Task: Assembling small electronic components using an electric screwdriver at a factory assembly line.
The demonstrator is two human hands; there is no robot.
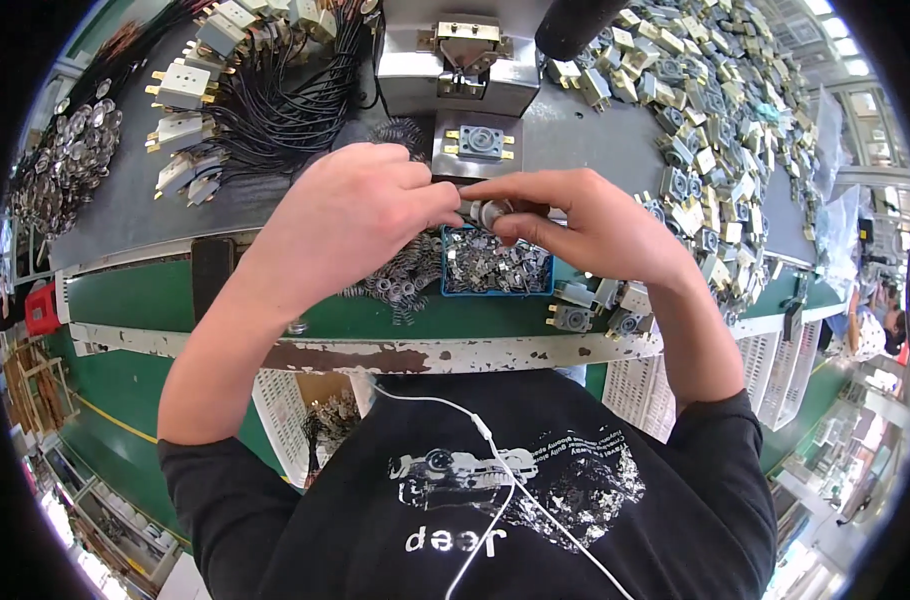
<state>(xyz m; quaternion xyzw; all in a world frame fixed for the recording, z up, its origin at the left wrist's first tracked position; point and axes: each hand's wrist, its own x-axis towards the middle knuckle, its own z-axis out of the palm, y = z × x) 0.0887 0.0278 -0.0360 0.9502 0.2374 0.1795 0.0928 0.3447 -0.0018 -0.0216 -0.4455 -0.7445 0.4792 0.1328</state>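
Observation:
My right hand (600, 225) pinches a small round metal part (488, 212) between thumb and forefinger, above the far edge of a blue tray (497, 293) of small metal pieces. Right beside it, my left hand (360, 205) is closed, its fingertips meeting next to the round part. Whatever those left fingers grip is hidden. Just beyond both hands, a grey block-shaped housing with brass terminals (480, 142) lies on the metal plate of a bench machine (460, 65). Loose coil springs (400, 280) are heaped below my left hand.
Housings with black wires (285, 110) are bundled at the far left, near a pile of shiny round metal pieces (75, 150). A large heap of grey and white housings (710, 140) covers the right side. A dark cylinder (575, 25) juts in beside the machine.

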